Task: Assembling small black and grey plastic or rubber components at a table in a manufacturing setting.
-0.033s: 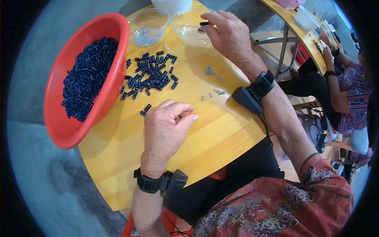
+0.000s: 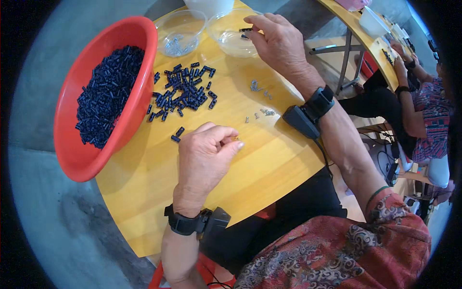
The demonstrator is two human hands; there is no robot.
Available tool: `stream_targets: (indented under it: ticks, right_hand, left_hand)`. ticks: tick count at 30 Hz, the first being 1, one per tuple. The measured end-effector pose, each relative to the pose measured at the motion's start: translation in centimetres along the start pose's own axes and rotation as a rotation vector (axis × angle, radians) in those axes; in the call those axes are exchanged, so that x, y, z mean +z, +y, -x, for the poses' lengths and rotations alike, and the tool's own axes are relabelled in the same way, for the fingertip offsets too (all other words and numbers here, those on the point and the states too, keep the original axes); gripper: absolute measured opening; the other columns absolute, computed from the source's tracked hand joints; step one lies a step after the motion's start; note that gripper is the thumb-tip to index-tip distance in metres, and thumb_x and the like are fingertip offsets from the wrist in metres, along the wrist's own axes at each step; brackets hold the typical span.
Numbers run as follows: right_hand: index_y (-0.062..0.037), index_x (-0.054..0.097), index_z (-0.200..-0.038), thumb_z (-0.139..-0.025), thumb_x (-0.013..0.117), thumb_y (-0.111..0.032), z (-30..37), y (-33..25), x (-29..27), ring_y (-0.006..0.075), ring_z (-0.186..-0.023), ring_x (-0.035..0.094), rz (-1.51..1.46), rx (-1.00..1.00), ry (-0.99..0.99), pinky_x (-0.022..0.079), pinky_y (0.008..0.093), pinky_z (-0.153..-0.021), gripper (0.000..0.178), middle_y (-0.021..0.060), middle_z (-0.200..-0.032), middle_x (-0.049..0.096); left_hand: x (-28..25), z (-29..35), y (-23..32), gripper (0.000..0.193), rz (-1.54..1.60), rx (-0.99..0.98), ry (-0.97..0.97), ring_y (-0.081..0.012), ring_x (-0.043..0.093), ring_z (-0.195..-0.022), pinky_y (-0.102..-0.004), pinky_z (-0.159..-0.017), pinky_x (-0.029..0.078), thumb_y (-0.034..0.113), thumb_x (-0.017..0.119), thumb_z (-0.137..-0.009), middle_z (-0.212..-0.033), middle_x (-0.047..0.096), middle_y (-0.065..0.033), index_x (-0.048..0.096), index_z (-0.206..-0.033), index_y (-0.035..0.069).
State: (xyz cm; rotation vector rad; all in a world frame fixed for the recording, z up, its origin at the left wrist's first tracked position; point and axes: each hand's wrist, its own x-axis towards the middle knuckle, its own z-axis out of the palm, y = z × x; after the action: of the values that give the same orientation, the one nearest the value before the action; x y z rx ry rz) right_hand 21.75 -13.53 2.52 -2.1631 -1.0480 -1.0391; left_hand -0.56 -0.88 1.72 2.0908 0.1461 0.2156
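My right hand is above the rim of a clear plastic bowl at the far side of the table, a small black tubular piece between its thumb and fingers. Just below it, another black piece shows at the bowl. Over the near part of the table, my left hand has thumb and fingertips pinched together; a tiny yellowish spot shows there, too small to name. Two black pieces lie beside its knuckles. Beyond is a loose pile of similar black pieces.
A large red basin full of black pieces stands at the left. A second clear bowl holds small metal parts. Small springs and metal bits lie right of centre. A co-worker sits at another table on the right.
My left hand has shifted slightly right. In my right hand the black piece has tilted a little, and the hand itself has barely moved.
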Motion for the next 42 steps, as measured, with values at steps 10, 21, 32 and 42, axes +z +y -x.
stream_targets:
  ticks: [10, 21, 32, 42]
  right_hand:
    - [-0.0016, 0.065, -0.082, -0.078, 0.067, -0.012, 0.5, -4.1, -2.8, 0.0231, -0.067, 0.064, -0.621, -0.076, -0.271, 0.049, 0.0318, -0.063, 0.011, 0.0095, -0.074, 0.065]
    - [-0.0021, 0.063, -0.080, -0.070, 0.066, -0.011, 1.1, -5.9, -4.4, 0.0287, -0.072, 0.062, -0.843, -0.275, -1.019, 0.048, 0.0357, -0.063, 0.014, 0.0108, -0.076, 0.063]
    - [-0.0018, 0.052, -0.073, -0.075, 0.061, -0.012, 2.6, -7.7, -3.9, 0.0321, -0.071, 0.060, -0.549, -0.462, -0.994, 0.047, 0.0403, -0.061, 0.014, 0.0110, -0.073, 0.057]
    - [-0.0018, 0.052, -0.084, -0.081, 0.059, -0.014, 2.5, -7.6, -3.5, 0.0353, -0.072, 0.060, -0.599, -0.289, -0.987, 0.047, 0.0424, -0.063, 0.014, 0.0161, -0.076, 0.059]
  left_hand:
    - [-0.3, -0.2, -0.7, 0.011, -0.035, 0.019, 0.035, -0.0090, 0.054, -0.061, -0.0222, -0.056, 0.044, 0.000, 0.071, -0.068, -0.069, 0.058, -0.0036, 0.067, -0.079, 0.000]
    - [-6.5, -0.9, -2.3, 0.010, -0.323, -0.057, 0.310, -0.0078, 0.052, -0.062, -0.0213, -0.057, 0.042, 0.001, 0.068, -0.074, -0.071, 0.055, -0.0017, 0.067, -0.083, -0.002]
    - [-5.8, -0.7, -2.4, 0.013, -0.378, -0.086, 0.184, -0.0110, 0.054, -0.058, -0.0241, -0.055, 0.044, 0.001, 0.069, -0.069, -0.071, 0.058, -0.0051, 0.066, -0.081, -0.002]
    - [-4.8, -1.0, -1.9, 0.010, -0.042, -0.013, 0.220, -0.0096, 0.058, -0.065, -0.0220, -0.059, 0.045, -0.004, 0.063, -0.076, -0.076, 0.063, -0.0037, 0.066, -0.086, -0.003]
